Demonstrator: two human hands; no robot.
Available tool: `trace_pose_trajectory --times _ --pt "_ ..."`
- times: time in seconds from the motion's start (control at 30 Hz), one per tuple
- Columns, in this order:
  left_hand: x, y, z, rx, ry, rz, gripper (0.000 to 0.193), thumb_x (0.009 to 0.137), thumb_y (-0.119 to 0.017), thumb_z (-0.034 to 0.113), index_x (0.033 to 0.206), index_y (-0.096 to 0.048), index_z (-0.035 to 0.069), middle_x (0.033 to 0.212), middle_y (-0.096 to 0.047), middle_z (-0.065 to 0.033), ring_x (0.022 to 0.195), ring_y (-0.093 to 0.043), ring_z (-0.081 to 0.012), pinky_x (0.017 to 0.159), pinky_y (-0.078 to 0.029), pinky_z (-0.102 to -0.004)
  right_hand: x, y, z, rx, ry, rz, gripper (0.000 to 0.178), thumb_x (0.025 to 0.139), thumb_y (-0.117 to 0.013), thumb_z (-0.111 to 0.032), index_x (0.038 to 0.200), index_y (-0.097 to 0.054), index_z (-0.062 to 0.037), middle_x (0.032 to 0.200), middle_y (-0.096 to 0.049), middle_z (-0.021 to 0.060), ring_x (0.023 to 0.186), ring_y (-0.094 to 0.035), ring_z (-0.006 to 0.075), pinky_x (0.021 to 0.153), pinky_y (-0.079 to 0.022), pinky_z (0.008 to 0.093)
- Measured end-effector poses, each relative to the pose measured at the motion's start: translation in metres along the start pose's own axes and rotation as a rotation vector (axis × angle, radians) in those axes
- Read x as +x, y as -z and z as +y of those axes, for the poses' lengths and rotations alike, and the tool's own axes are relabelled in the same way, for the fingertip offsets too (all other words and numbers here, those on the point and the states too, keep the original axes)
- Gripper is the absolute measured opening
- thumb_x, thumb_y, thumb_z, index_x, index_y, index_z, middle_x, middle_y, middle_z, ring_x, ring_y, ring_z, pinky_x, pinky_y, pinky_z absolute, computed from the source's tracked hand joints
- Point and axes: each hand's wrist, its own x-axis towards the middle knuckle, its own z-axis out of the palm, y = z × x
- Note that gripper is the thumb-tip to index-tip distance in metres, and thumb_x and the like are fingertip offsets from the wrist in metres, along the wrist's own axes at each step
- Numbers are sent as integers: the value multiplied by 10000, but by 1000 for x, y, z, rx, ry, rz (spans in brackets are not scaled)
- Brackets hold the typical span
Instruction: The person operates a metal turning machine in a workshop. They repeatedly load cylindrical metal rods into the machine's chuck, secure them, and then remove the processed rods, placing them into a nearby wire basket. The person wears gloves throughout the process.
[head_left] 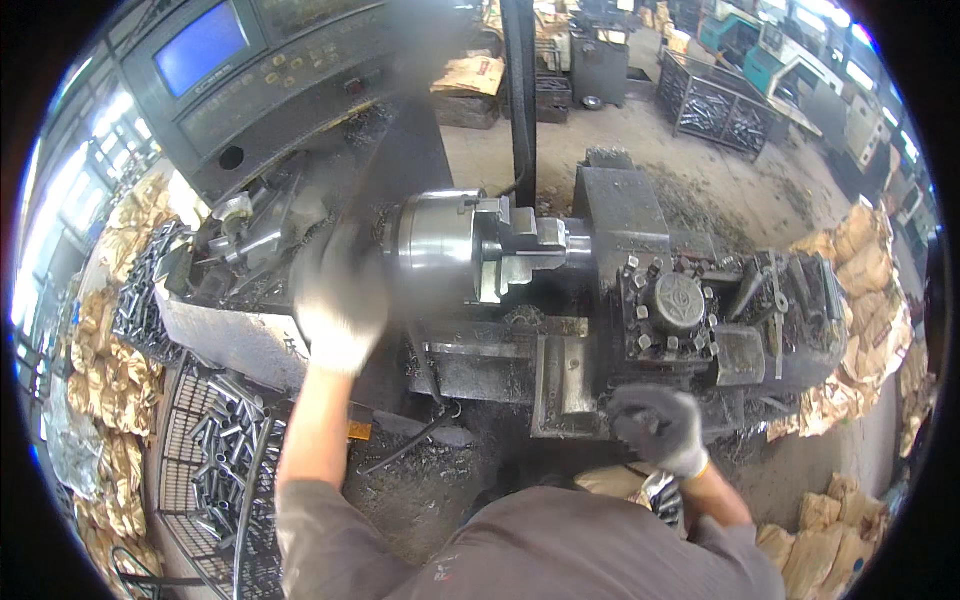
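A metal lathe stretches across the middle, its shiny round chuck (pixel 433 240) facing right with stepped jaws (pixel 522 238). My left hand (pixel 342 300), in a pale glove with darkened fingers, is just left of the chuck. Motion smears its fingers, so their grip cannot be made out. To the right of the jaws sits the square tool post (pixel 678 303), ringed with bolts. Below it my right hand (pixel 662 428), in a grey glove blackened at the fingers, is curled closed at the front of the carriage. What it grips is too dark to make out.
A control panel with a blue screen (pixel 200 48) stands at upper left. Short metal tubes fill a mesh basket (pixel 180 455) at lower left. A spanner (pixel 778 310) lies on the carriage's right part. Brown sacks (pixel 868 300) stand at right; a crate of parts (pixel 715 110) is behind.
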Motion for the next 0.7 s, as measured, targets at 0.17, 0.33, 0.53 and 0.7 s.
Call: trace_pose_trajectory --times 0.17,0.33,0.53,0.7 --pt "144 -66 -17 291 237 -284 822 1031 -597 266 1708 -168 84 1247 -701 -318 1078 -722 -515 970 -577 -569 -38 -15 34 121 -240 -69 271 864 -834 -61 1130 -793 -33 957 -813 89 829 -780 157 738 -615 295" --pt "167 -104 -69 324 302 -405 946 1003 -639 405 1737 -93 164 1326 -698 -312 1165 -728 -455 1000 -575 -540 -52 -12 51 176 -349 -131 221 896 -827 -67 1115 -805 -49 1040 -815 127 947 -793 189 835 -623 336" --pt "-28 -22 34 -105 17 -87 604 960 -711 313 1476 -471 111 1212 -737 -243 1058 -747 -432 896 -608 -516 -52 -55 61 215 -449 -346 271 934 -802 -119 1180 -765 -9 1077 -799 140 925 -789 218 835 -627 334" --pt "-387 126 48 -252 1041 -780 374 904 -771 343 1199 -740 116 1157 -767 -198 1110 -728 -403 933 -580 -516 -44 -150 35 343 -139 -802 274 941 -789 -115 1189 -762 -1 1018 -797 113 903 -767 169 832 -615 313"
